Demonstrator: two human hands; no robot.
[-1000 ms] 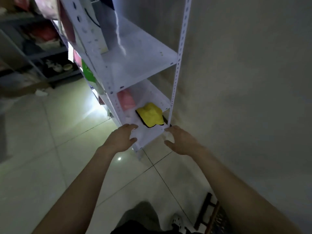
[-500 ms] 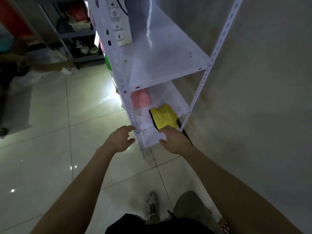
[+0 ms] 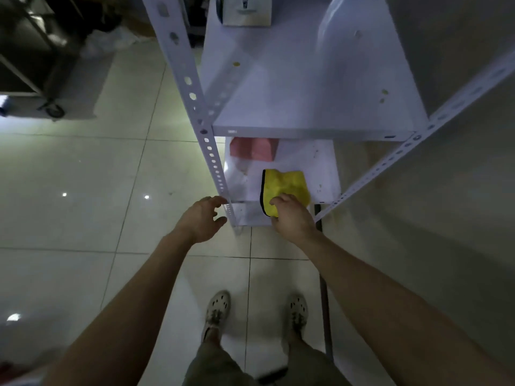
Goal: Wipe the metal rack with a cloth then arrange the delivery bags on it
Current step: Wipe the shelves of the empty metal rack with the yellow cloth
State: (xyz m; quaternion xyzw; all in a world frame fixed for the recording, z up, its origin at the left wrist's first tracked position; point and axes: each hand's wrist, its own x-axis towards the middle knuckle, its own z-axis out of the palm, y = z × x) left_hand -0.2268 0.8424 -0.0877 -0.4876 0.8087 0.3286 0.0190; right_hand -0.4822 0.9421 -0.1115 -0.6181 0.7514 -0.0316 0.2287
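A person is standing on a pale, glossy tiled floor [image 3: 83, 190] that is reflecting small points of light, facing a white metal rack [image 3: 306, 107] set close to a plain grey wall [image 3: 459, 204]. The right hand [image 3: 292, 218] is reaching onto the rack's lowest shelf [image 3: 323, 168], its fingers [image 3: 278, 201] curling down over the near edge of a yellow cloth [image 3: 287, 185] with a dark border; whether they are actually gripping it or only touching it cannot be told. The cloth is lying crumpled just beyond the fingertips, and further past it a pink bag [image 3: 253, 149] is sitting at the back of the same shelf. The left hand [image 3: 202, 221] is hanging loosely open and empty, its fingertips just beside the rack's perforated front upright [image 3: 206, 140]. Above both hands, the next shelf is showing a few small stains. Far off to the left of the fingers, a dark wheeled cart [image 3: 30, 65] is standing in dim light.
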